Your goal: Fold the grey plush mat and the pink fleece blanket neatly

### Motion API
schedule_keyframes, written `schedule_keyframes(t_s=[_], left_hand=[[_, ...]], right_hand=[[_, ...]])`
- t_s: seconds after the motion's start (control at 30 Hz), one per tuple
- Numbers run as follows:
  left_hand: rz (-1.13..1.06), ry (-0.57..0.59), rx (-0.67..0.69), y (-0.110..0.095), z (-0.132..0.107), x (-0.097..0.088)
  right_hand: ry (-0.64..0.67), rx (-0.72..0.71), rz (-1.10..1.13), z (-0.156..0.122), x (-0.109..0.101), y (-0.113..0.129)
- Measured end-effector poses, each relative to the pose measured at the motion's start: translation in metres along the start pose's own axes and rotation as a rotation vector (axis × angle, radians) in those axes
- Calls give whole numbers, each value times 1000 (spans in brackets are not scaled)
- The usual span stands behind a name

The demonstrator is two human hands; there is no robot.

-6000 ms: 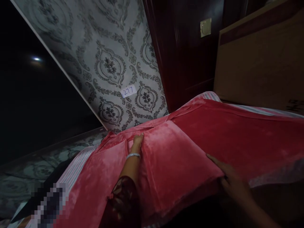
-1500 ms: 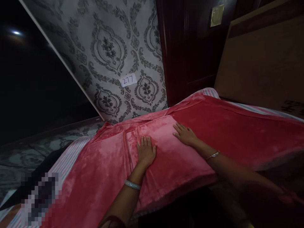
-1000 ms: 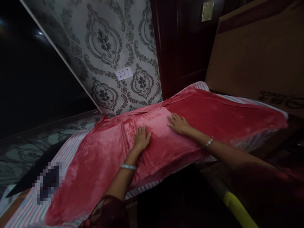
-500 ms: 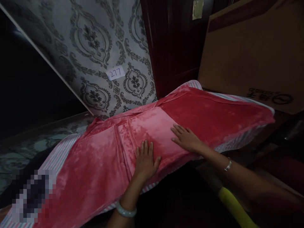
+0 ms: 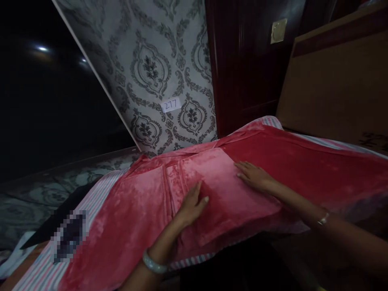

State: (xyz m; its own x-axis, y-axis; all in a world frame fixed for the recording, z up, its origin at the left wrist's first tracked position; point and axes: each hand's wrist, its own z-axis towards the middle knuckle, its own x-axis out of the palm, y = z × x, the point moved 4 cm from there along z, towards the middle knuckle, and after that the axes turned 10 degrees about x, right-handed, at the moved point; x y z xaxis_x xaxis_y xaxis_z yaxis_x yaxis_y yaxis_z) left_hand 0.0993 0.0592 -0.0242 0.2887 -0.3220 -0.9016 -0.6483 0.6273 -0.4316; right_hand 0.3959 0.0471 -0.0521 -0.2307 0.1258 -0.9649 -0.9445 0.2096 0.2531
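A folded piece of pink plush fabric [image 5: 221, 190] lies on a larger spread of red plush cloth [image 5: 303, 165]; its exact kind I cannot make out. My left hand [image 5: 191, 204] is over the left part of the pink piece, turned partly on its edge, thumb apart from the outstretched fingers. Whether it touches the fabric I cannot tell. Flat at the right edge of the fold rests my right hand [image 5: 256, 177], fingers stretched out. Another folded pink panel [image 5: 145, 184] lies to the left, with creased layers between the two. Neither hand grips anything.
A striped cloth [image 5: 101, 188] shows under the red cloth's edges. Behind stand a patterned wall [image 5: 151, 68] with a paper label "277" [image 5: 171, 105], a dark red door [image 5: 242, 72] and a cardboard box [image 5: 336, 89]. A dark screen-like panel [image 5: 60, 105] is at left.
The view has shifted, so the scene sits lower and further right. My left hand has turned from lying flat to partly on its edge. The right hand stays flat at the fold's right edge.
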Motion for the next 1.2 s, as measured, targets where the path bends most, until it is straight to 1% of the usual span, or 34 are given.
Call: schedule_keyframes(t_s=[0.1, 0.17, 0.2, 0.23, 0.3, 0.37, 0.43, 0.5, 0.53, 0.6, 0.7, 0.73, 0.8, 0.87, 1.0, 1.1, 1.2], left_hand=[[72, -71, -68, 18, 39, -34], [156, -109, -138, 30, 68, -49], [198, -127, -166, 36, 81, -54], [242, -143, -186, 43, 93, -56], [328, -163, -207, 56, 109, -53], [387, -162, -218, 69, 116, -43], [405, -155, -220, 79, 118, -32], [400, -153, -214, 85, 117, -24], [398, -151, -210, 86, 117, -22], [394, -139, -215, 87, 117, -22], [391, -124, -223, 86, 118, -23], [391, -124, -221, 86, 119, -23], [393, -127, -215, 87, 120, -23], [391, -138, -210, 88, 120, -22], [358, -148, -219, 87, 119, -22], [324, -151, -219, 86, 117, -23], [284, -173, -200, 87, 116, -24]], right_hand=[[13, -79, -18, 33, -8, 59], [43, -126, -14, 55, -8, 100], [55, -142, -9, 65, -7, 119], [60, -157, -3, 76, -4, 134], [58, -186, 1, 95, 4, 157], [56, -223, -2, 111, 17, 167], [53, -257, -5, 123, 31, 166], [43, -255, -9, 132, 39, 153], [38, -230, -13, 137, 41, 143], [45, -132, -25, 146, 41, 117], [86, 82, -17, 158, 37, 75], [96, 138, -5, 161, 36, 64], [102, 198, 24, 163, 36, 50], [97, 218, 44, 164, 38, 44], [90, 249, 62, 164, 40, 44], [96, 257, 61, 161, 33, 46], [93, 281, 61, 147, 21, 49]])
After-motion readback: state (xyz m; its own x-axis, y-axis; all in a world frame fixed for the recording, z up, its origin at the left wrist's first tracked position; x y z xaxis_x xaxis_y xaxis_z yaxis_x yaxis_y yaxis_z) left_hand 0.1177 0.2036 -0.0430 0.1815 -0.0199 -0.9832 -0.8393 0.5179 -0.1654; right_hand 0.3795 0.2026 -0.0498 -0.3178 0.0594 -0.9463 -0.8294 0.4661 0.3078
